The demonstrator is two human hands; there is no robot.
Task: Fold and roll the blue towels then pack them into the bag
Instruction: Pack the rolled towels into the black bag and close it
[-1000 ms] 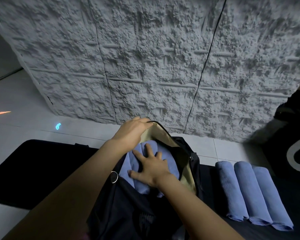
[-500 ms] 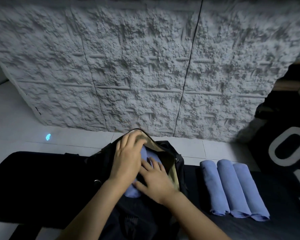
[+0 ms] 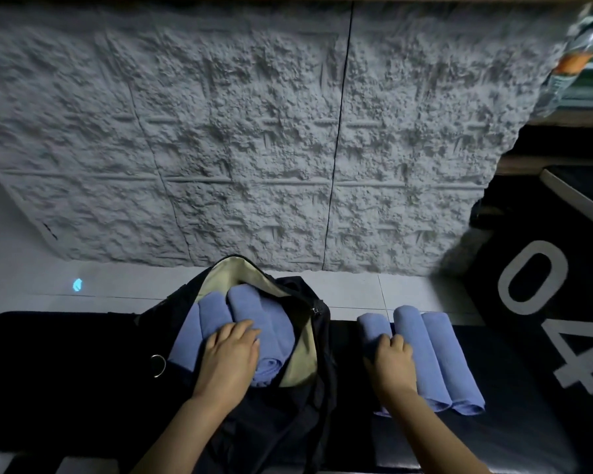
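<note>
Right hand (image 3: 392, 366) around towel (image 3: 374, 327) beside bag (image 3: 318, 325)

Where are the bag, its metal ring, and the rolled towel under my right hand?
bag (image 3: 235, 273), head view, on its beige inner lining.
metal ring (image 3: 158, 375), head view, on its lower rim.
rolled towel (image 3: 374, 328), head view, on its uncovered far end.

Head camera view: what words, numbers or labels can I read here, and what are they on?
"04": large white digits on the black surface at right.
Bottle label, top right: orange, too blurred to read.
No other text shows.
</note>
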